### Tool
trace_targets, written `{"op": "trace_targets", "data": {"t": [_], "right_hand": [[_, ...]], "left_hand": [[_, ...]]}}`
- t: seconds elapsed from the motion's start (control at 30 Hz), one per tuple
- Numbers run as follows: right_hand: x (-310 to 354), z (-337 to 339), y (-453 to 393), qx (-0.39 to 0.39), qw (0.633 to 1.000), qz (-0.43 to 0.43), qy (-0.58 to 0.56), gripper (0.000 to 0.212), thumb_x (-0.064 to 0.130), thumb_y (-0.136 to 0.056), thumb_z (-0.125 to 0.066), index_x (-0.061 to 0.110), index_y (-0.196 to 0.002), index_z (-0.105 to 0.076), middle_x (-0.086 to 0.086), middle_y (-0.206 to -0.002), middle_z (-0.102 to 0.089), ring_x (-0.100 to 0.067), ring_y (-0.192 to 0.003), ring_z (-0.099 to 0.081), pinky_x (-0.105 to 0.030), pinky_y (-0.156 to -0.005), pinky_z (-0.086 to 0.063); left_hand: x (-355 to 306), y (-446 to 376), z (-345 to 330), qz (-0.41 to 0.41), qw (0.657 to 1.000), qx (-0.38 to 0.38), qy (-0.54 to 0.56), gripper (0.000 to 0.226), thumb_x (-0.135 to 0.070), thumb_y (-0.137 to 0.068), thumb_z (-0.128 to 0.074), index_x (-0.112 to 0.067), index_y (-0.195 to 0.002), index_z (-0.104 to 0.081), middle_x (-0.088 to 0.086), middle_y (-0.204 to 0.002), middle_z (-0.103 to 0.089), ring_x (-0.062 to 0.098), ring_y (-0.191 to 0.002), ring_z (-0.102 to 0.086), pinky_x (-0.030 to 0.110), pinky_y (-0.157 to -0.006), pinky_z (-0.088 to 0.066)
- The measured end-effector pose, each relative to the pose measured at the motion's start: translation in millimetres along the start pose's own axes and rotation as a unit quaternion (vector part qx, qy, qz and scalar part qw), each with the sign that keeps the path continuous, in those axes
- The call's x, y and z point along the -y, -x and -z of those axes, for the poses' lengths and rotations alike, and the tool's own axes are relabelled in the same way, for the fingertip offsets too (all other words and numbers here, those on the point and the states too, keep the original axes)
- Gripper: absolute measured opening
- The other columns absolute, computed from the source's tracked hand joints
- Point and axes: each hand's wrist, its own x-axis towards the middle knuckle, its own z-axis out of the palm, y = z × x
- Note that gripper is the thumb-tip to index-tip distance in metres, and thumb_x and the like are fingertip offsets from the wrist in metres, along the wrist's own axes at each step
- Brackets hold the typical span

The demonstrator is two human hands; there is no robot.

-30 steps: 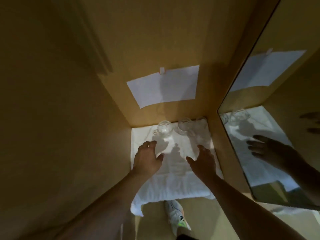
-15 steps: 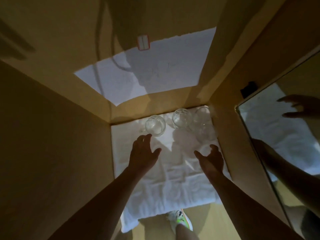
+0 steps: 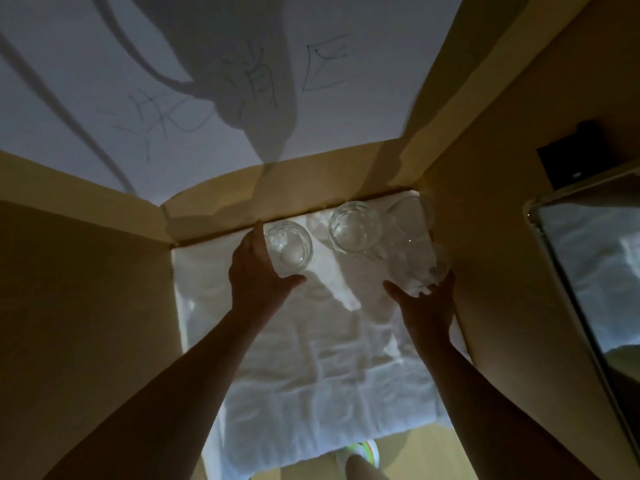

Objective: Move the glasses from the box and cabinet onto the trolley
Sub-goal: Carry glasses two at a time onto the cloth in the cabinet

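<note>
Inside the box (image 3: 86, 306), the left glass (image 3: 287, 249) is clasped by the left hand (image 3: 258, 277), fingers curled round it. The right glass (image 3: 420, 268), at centre right, is cupped from below by the spread fingers of the right hand (image 3: 427, 306); whether it is gripped cannot be told.

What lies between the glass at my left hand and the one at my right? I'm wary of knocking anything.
In the head view, a third upright glass stands between the left-hand glass and the right-hand glass, on the white towel.
</note>
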Motion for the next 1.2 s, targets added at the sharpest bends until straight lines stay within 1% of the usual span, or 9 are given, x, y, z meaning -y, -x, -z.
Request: {"op": "trace_targets", "data": {"t": [0.13, 0.3, 0.53, 0.67, 0.8, 0.87, 0.97, 1.1, 1.2], "right_hand": [[0.2, -7.8, -8.7, -0.037, 0.999, 0.026, 0.019, 0.129, 0.045, -0.058, -0.095, 0.013, -0.158, -0.021, -0.014, -0.152, -0.045, -0.030, -0.135, -0.049, -0.044, -0.112, -0.042], [-6.6, -9.2, -8.6, -0.063, 0.998, 0.013, -0.003, 0.121, 0.042, -0.062, -0.095, 0.011, -0.156, -0.026, -0.015, -0.148, -0.049, -0.031, -0.131, -0.052, -0.049, -0.111, -0.043], [-3.2, 12.0, 33.3, -0.040, 0.999, 0.018, 0.009, 0.098, 0.033, -0.061, -0.097, 0.012, -0.141, -0.045, -0.006, -0.130, -0.062, -0.025, -0.116, -0.062, -0.026, -0.095, -0.042], [10.8, 33.2, 67.1, -0.002, 1.000, 0.016, 0.020, 0.091, 0.028, -0.062, -0.097, 0.010, -0.137, -0.049, -0.012, -0.125, -0.066, -0.031, -0.112, -0.064, -0.040, -0.099, -0.051], [36.6, 48.4, 105.1, 0.033, 0.998, 0.036, 0.026, 0.086, 0.030, -0.061, -0.097, 0.014, -0.133, -0.051, -0.009, -0.121, -0.067, -0.029, -0.109, -0.065, -0.027, -0.089, -0.050], [52.7, 57.5, 123.8, 0.054, 0.997, 0.058, 0.024, 0.087, 0.034, -0.062, -0.096, 0.016, -0.133, -0.051, -0.008, -0.119, -0.068, -0.029, -0.107, -0.066, -0.036, -0.091, -0.054], [83.1, 75.9, 152.1, 0.071, 0.992, 0.100, 0.016, 0.086, 0.036, -0.062, -0.096, 0.018, -0.134, -0.052, -0.005, -0.119, -0.069, -0.025, -0.107, -0.066, -0.031, -0.090, -0.051], [129.6, 102.0, 186.2, 0.127, 0.981, 0.139, -0.046, 0.072, 0.019, -0.066, -0.095, 0.012, -0.126, -0.055, -0.007, -0.114, -0.069, -0.025, -0.107, -0.067, -0.042, -0.098, -0.054], [166.1, 128.7, 211.6, 0.139, 0.970, 0.196, -0.029, 0.064, 0.038, -0.071, -0.090, 0.027, -0.124, -0.055, 0.014, -0.104, -0.065, -0.007, -0.092, -0.065, -0.038, -0.089, -0.056]], "left_hand": [[5.4, -11.2, -1.7, -0.018, 0.998, 0.023, 0.059, 0.111, -0.037, -0.045, -0.100, -0.024, -0.141, -0.046, -0.004, -0.133, -0.061, 0.023, -0.126, -0.056, 0.048, -0.103, -0.049], [5.3, 8.7, -4.5, -0.030, 0.998, -0.017, 0.059, 0.098, -0.033, -0.047, -0.099, -0.028, -0.130, -0.047, -0.017, -0.115, -0.057, 0.015, -0.112, -0.060, 0.025, -0.087, -0.043], [-4.2, 59.2, 14.9, -0.029, 0.999, 0.004, 0.030, 0.101, -0.040, -0.049, -0.098, -0.020, -0.135, -0.048, -0.003, -0.123, -0.062, 0.020, -0.117, -0.058, 0.038, -0.093, -0.051], [-25.7, 94.3, 41.8, -0.010, 0.999, -0.012, 0.044, 0.105, -0.036, -0.047, -0.100, -0.014, -0.136, -0.049, 0.002, -0.123, -0.063, 0.024, -0.116, -0.058, 0.040, -0.094, -0.051], [-41.2, 127.0, 78.2, -0.018, 0.998, -0.027, 0.061, 0.096, -0.039, -0.046, -0.099, -0.024, -0.127, -0.051, -0.012, -0.113, -0.060, 0.016, -0.111, -0.058, 0.031, -0.089, -0.047], [-49.7, 142.1, 99.6, -0.033, 0.997, -0.035, 0.058, 0.095, -0.041, -0.046, -0.099, -0.023, -0.127, -0.052, -0.009, -0.116, -0.063, 0.017, -0.110, -0.060, 0.033, -0.090, -0.049], [-63.4, 164.4, 134.1, -0.055, 0.995, -0.055, 0.061, 0.097, -0.039, -0.045, -0.100, -0.018, -0.128, -0.055, -0.004, -0.114, -0.069, 0.019, -0.105, -0.065, 0.030, -0.087, -0.052], [-83.8, 191.9, 180.6, -0.058, 0.994, -0.062, 0.072, 0.093, -0.050, -0.042, -0.093, -0.033, -0.123, -0.050, -0.009, -0.107, -0.070, 0.019, -0.099, -0.067, 0.028, -0.082, -0.053], [-101.9, 209.4, 213.2, -0.073, 0.989, -0.082, 0.095, 0.098, -0.055, -0.040, -0.089, -0.033, -0.128, -0.048, -0.009, -0.114, -0.069, 0.020, -0.106, -0.066, 0.036, -0.090, -0.055]]}}
